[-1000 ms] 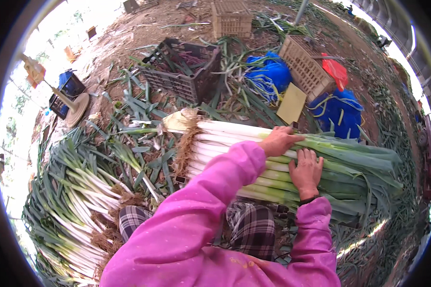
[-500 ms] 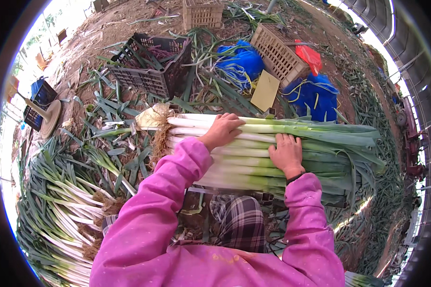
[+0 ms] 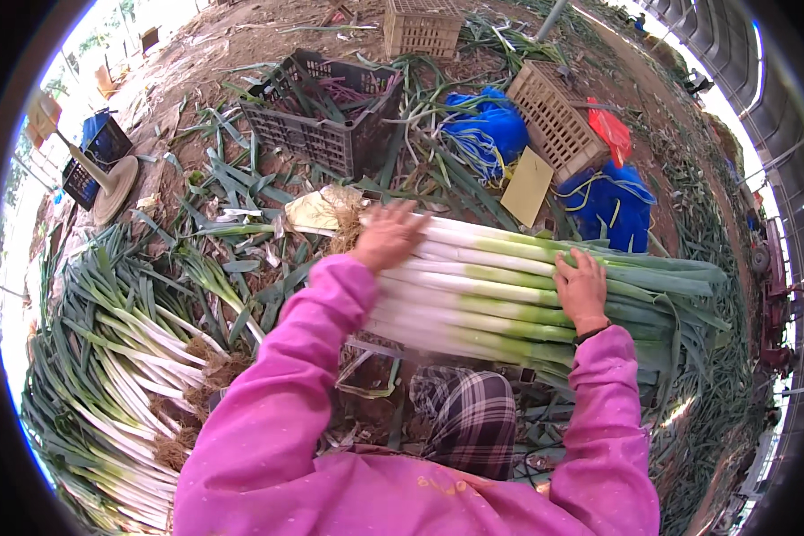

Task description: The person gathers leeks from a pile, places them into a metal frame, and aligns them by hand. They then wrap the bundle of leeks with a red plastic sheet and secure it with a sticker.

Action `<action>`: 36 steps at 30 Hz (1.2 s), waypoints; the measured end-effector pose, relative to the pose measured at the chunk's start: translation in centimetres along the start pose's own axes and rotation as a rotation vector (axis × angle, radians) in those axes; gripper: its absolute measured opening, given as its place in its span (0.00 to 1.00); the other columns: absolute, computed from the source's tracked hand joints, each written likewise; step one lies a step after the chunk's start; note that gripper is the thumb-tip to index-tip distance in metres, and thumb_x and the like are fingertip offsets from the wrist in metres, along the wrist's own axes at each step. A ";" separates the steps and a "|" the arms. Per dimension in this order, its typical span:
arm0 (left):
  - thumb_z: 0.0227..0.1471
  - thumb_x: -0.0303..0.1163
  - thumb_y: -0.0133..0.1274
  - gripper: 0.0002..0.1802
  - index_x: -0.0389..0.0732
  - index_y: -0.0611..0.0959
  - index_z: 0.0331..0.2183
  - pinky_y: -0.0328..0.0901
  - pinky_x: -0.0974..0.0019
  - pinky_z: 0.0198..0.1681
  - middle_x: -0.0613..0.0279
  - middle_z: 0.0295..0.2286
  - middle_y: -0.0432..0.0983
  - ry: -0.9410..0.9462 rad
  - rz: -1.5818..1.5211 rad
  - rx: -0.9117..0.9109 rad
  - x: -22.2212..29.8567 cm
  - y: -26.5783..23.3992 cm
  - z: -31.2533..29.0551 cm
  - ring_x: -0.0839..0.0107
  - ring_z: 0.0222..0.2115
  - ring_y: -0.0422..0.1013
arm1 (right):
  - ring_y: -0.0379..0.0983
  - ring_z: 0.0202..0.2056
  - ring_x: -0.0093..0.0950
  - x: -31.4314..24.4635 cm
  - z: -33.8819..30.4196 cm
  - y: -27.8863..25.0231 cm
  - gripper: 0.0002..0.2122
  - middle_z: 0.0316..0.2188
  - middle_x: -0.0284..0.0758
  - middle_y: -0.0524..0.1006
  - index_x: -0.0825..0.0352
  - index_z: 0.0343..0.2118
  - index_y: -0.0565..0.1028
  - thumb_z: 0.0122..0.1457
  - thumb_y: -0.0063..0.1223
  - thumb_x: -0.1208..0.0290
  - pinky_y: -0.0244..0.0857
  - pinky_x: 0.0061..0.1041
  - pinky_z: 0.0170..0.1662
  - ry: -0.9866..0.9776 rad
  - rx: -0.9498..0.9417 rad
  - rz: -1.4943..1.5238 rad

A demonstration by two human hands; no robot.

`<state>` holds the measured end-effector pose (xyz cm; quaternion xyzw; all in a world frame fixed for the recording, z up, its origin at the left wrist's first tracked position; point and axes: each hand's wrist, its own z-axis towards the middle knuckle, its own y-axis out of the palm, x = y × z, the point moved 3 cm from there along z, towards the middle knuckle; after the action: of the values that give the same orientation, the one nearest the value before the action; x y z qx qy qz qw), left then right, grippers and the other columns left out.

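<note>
A broad, flat bundle of leeks (image 3: pixel 482 284) lies across in front of me, white shanks to the left and green leaves to the right. On the white part near the roots rests my left hand (image 3: pixel 390 235), slightly blurred, palm down with fingers stretched out. Farther right, my right hand (image 3: pixel 583 290) lies on the green part with its fingers apart and a dark band at the wrist. Neither hand is closed round a leek. A pale lump (image 3: pixel 322 211) sits at the bundle's root end. The frame under the leeks is mostly hidden.
More leeks (image 3: pixel 125 393) are heaped at the left. Beyond the bundle stand a black crate (image 3: pixel 308 143) with trimmings, tan crates (image 3: pixel 554 121), blue bags (image 3: pixel 607 205), a red bag (image 3: pixel 609 134) and a cardboard piece (image 3: pixel 527 186). A round-based stand (image 3: pixel 116 188) is far left.
My left hand has moved left along the shanks toward the roots. My right hand has shifted slightly right over the green part. The whole view has swung a little.
</note>
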<state>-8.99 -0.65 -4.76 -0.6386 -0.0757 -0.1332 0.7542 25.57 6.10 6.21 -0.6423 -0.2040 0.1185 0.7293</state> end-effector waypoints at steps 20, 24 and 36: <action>0.57 0.53 0.42 0.36 0.46 0.60 0.62 0.41 0.48 0.64 0.54 0.63 0.48 -0.025 -0.131 -0.143 -1.8 0.0 -1.2 0.54 0.64 0.44 | 0.45 0.64 0.43 -1.4 -1.5 -1.6 0.28 0.62 0.40 0.56 0.54 0.60 0.65 0.56 0.50 0.52 0.40 0.47 0.64 -0.077 -0.219 -0.032; 0.57 0.54 0.42 0.35 0.48 0.61 0.61 0.42 0.48 0.64 0.54 0.63 0.49 -0.004 -0.198 -0.123 -3.1 0.5 -0.5 0.52 0.63 0.44 | 0.39 0.66 0.44 -1.6 -0.9 -1.9 0.38 0.66 0.40 0.49 0.58 0.64 0.55 0.55 0.48 0.43 0.35 0.49 0.65 -0.155 -0.207 -0.103; 0.56 0.51 0.44 0.35 0.46 0.62 0.60 0.43 0.55 0.64 0.52 0.61 0.52 -0.135 -0.186 -0.167 -1.7 0.6 -2.2 0.53 0.62 0.46 | 0.39 0.67 0.37 0.0 -0.8 -2.3 0.49 0.67 0.36 0.46 0.65 0.65 0.48 0.49 0.46 0.32 0.34 0.54 0.65 -0.227 -0.330 -0.202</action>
<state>-10.56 -2.54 -6.14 -0.6970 -0.1740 -0.1650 0.6758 25.71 5.10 8.38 -0.7118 -0.3648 0.0812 0.5947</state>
